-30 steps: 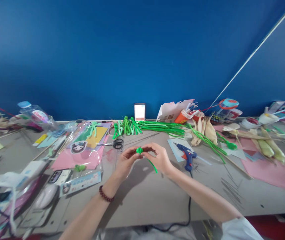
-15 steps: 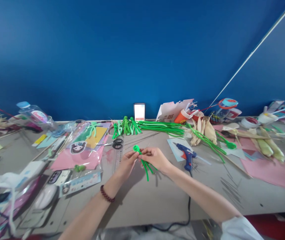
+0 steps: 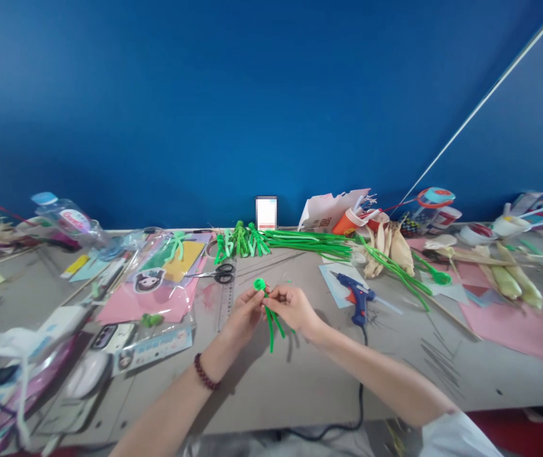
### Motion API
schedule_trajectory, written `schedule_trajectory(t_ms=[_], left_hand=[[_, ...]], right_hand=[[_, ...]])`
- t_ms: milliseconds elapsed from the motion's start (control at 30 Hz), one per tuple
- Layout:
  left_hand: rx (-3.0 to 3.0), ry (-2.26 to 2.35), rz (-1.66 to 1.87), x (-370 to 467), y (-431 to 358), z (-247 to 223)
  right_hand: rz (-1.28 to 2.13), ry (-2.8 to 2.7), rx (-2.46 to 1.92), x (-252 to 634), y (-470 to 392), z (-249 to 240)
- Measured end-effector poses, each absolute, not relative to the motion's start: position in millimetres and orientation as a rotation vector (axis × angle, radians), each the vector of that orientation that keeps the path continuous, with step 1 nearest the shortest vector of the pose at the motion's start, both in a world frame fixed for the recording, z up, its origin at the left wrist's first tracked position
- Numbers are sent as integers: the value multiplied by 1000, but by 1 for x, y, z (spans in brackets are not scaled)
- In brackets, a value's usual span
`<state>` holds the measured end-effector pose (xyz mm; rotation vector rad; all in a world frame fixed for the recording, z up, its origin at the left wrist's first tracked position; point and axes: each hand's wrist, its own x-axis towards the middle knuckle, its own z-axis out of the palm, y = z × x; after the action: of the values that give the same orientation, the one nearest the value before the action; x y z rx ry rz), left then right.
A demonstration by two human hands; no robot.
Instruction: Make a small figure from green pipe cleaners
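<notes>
Both hands meet over the middle of the table around a green pipe-cleaner figure [image 3: 259, 285] with a round coiled top. My left hand [image 3: 247, 307] pinches it just below the coil. My right hand [image 3: 293, 307] has its thumb and fingers closed on the stems beside the left fingertips. Loose stem ends hang below the hands, and a small green tip shows above the right fingers. What lies between the fingertips is partly hidden. Behind, several finished-looking green pipe-cleaner figures [image 3: 240, 240] stand near the wall, next to a bundle of green pipe cleaners [image 3: 309, 244].
Right of the hands lies a blue glue gun [image 3: 358, 298], its cord running off the front edge. Scissors [image 3: 221, 273] and a clear ruler [image 3: 225, 308] lie to the left, beside a plastic bag [image 3: 157, 279] of coloured sheets. Dried husks [image 3: 399, 251] and cups are at right.
My right hand has turned slightly, and the hanging stem ends have swung left. A small green tip now shows above the right fingers. Both hands keep their grip.
</notes>
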<state>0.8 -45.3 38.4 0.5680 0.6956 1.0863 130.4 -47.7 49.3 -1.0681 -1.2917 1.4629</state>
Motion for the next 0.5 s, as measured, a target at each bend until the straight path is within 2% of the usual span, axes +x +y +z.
schedule_trajectory(t_ms=[200, 400, 500], left_hand=[[580, 727, 1134, -3, -42, 38], [710, 846, 1272, -11, -35, 46], [868, 973, 1219, -9, -38, 46]], right_hand=[[1458, -1356, -1093, 133, -47, 53], [1021, -1589, -1150, 149, -41, 72], [1099, -1504, -1073, 152, -36, 75]])
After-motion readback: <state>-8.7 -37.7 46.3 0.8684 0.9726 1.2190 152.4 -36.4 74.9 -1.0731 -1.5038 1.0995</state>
